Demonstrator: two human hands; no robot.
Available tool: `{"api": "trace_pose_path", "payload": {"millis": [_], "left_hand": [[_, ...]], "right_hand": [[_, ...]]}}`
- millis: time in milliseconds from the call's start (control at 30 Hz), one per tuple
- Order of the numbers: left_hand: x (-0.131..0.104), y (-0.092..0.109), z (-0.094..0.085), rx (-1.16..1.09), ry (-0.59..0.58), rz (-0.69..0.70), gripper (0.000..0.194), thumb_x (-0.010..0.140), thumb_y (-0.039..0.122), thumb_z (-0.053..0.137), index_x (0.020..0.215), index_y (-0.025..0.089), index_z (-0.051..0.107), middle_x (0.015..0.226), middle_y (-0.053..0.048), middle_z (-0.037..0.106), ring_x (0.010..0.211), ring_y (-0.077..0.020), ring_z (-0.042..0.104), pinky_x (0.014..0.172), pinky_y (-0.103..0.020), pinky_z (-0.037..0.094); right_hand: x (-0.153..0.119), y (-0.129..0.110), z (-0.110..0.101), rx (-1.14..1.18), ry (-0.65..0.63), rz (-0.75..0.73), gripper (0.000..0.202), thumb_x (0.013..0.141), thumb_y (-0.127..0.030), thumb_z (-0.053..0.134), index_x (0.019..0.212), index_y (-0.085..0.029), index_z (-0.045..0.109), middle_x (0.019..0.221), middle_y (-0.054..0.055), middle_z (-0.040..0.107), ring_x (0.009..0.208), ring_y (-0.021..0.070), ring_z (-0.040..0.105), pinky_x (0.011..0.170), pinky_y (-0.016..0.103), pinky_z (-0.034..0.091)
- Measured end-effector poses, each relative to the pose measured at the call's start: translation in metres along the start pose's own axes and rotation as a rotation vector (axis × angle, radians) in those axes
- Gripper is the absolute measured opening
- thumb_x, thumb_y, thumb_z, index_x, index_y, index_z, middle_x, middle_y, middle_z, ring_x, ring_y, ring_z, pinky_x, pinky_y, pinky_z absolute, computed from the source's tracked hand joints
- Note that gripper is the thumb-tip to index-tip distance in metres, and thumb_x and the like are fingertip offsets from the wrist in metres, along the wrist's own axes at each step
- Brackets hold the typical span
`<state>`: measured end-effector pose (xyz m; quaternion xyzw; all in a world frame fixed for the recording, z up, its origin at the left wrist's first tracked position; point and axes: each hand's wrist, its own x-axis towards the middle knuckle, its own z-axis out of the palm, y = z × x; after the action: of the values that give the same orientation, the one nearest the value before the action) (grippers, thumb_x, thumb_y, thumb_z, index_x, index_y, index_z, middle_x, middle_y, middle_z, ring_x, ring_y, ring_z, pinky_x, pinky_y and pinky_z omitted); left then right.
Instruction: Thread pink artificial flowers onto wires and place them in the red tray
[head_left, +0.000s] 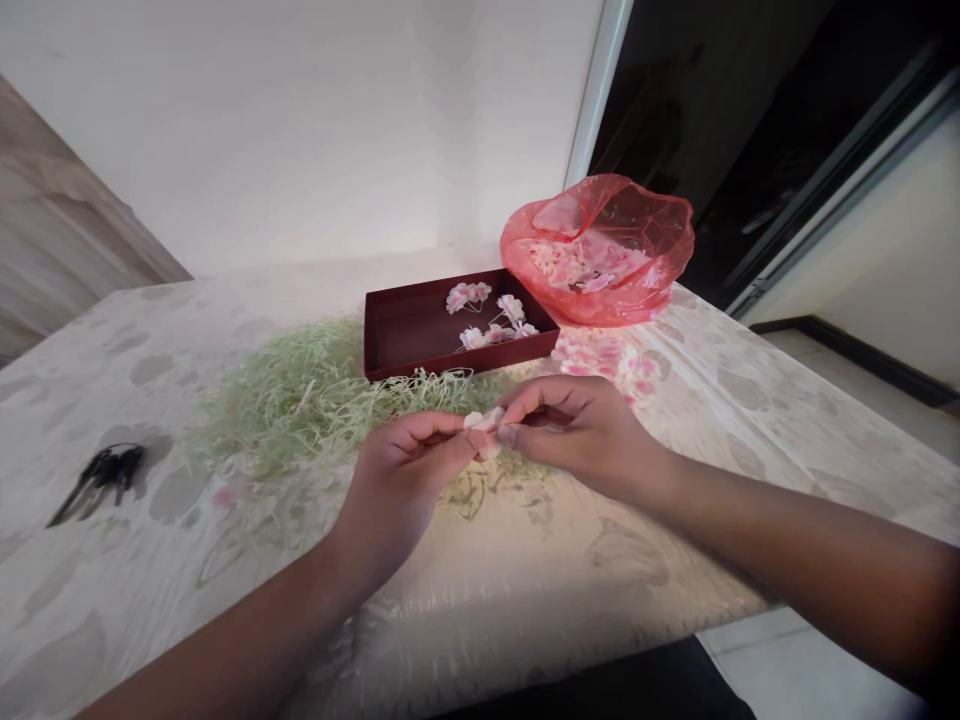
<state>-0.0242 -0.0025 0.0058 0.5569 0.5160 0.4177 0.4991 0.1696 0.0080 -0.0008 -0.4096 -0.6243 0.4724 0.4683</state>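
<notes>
Between my two hands is a small pale artificial flower (pixel 489 420), pinched over the near side of the table. My left hand (pixel 409 462) grips its left side with thumb and index finger. From the right, my right hand (pixel 577 430) pinches the same flower with its fingertips. Just beyond them lies a dark maroon open box (pixel 420 318), with several pink-and-white flowers on wire stems (pixel 495 332) in its right half. Loose pink and white petals (pixel 607 365) are spread on the cloth to the right of the box.
Pale green shredded paper (pixel 292 400) is heaped in front and left of the box. A red translucent plastic bag (pixel 600 300) full of pink petals stands behind it at the right. A bunch of keys (pixel 105 475) lies at the left on the patterned tablecloth (pixel 675 560).
</notes>
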Motion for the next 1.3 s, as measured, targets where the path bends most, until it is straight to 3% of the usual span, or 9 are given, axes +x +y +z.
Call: {"api": "trace_pose_path", "payload": {"millis": [200,467,667,1033,1233,1300], "left_hand": [[-0.0007,0.0,0.0011,0.007,0.002,-0.015,0.013,0.077,0.037,0.079,0.073,0.025,0.079,0.07,0.0,0.072,0.061,-0.0135,0.057,0.049,-0.023,0.035],[-0.0023,-0.0011,0.0025,-0.051,-0.042,-0.012,0.009,0.079,0.034,0.078,0.076,0.026,0.079,0.072,0.0,0.075,0.069,-0.0135,0.063,0.06,-0.022,0.046],[-0.0044,-0.0006,0.0015,-0.049,-0.053,0.015,0.008,0.08,0.033,0.078,0.078,0.026,0.08,0.074,0.001,0.077,0.069,-0.0124,0.066,0.062,-0.02,0.049],[-0.0045,-0.0014,0.0019,-0.021,-0.008,0.028,0.007,0.079,0.032,0.079,0.079,0.026,0.081,0.072,0.001,0.076,0.065,-0.0108,0.064,0.056,-0.018,0.047],[-0.0043,-0.0027,0.0033,-0.068,-0.041,0.01,0.004,0.079,0.03,0.078,0.079,0.027,0.081,0.072,0.001,0.077,0.069,-0.0114,0.067,0.06,-0.017,0.05],[-0.0047,-0.0037,0.003,-0.089,-0.045,0.018,0.004,0.08,0.03,0.078,0.081,0.028,0.082,0.074,0.001,0.078,0.069,-0.0109,0.067,0.06,-0.017,0.05]], "right_hand": [[-0.0022,0.0062,0.0026,0.004,-0.012,-0.008,0.013,0.077,-0.028,0.078,0.08,-0.016,0.073,0.075,0.004,0.071,0.065,0.0138,0.063,0.057,0.025,0.05],[-0.0062,0.0062,0.0032,-0.171,0.022,-0.196,0.005,0.08,-0.018,0.074,0.078,-0.018,0.069,0.083,0.004,0.072,0.076,0.0159,0.066,0.067,0.028,0.053],[-0.0059,0.0048,0.0026,-0.182,0.01,-0.209,0.008,0.077,-0.012,0.071,0.074,-0.017,0.065,0.082,0.003,0.071,0.076,0.015,0.066,0.067,0.026,0.053],[-0.0054,0.0068,0.0025,-0.082,-0.035,-0.181,0.009,0.084,-0.021,0.072,0.08,-0.019,0.064,0.087,0.004,0.071,0.08,0.0162,0.068,0.07,0.028,0.055],[-0.0054,0.0071,0.0041,-0.366,0.051,-0.519,0.013,0.081,-0.011,0.07,0.077,-0.019,0.061,0.088,0.003,0.071,0.085,0.0148,0.068,0.076,0.027,0.053],[-0.0055,0.0077,0.0044,-0.397,0.082,-0.571,0.014,0.081,-0.01,0.071,0.077,-0.019,0.06,0.087,0.004,0.07,0.086,0.0152,0.067,0.077,0.028,0.052]]}}
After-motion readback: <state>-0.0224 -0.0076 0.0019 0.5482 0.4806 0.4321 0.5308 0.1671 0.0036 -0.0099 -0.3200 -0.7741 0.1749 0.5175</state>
